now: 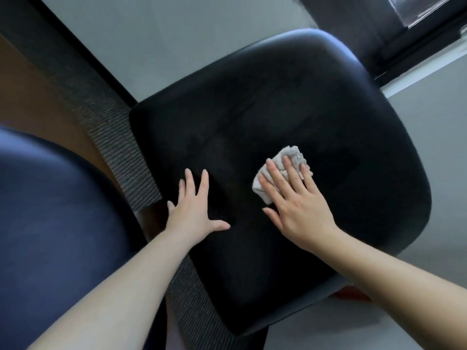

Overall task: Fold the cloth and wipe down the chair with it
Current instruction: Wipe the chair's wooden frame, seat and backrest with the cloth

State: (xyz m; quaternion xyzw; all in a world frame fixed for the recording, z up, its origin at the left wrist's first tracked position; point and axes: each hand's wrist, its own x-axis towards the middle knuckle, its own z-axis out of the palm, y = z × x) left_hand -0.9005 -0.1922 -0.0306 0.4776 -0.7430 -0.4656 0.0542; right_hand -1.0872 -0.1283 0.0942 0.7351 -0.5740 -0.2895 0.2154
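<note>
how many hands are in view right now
2. The left hand lies flat, fingers spread, on the black chair seat near its left edge. The right hand presses the folded cloth onto the seat's middle. Neither is hidden.

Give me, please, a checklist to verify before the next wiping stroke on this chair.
1. Small folded pale grey cloth lies on the black padded chair seat: ok.
2. Right hand presses flat on the cloth, fingers straight: ok.
3. Left hand rests flat on the seat, apart from the cloth: ok.
4. Seat surface beyond the cloth carries no objects: ok.
5. Cloth underside clean: cannot tell.
</note>
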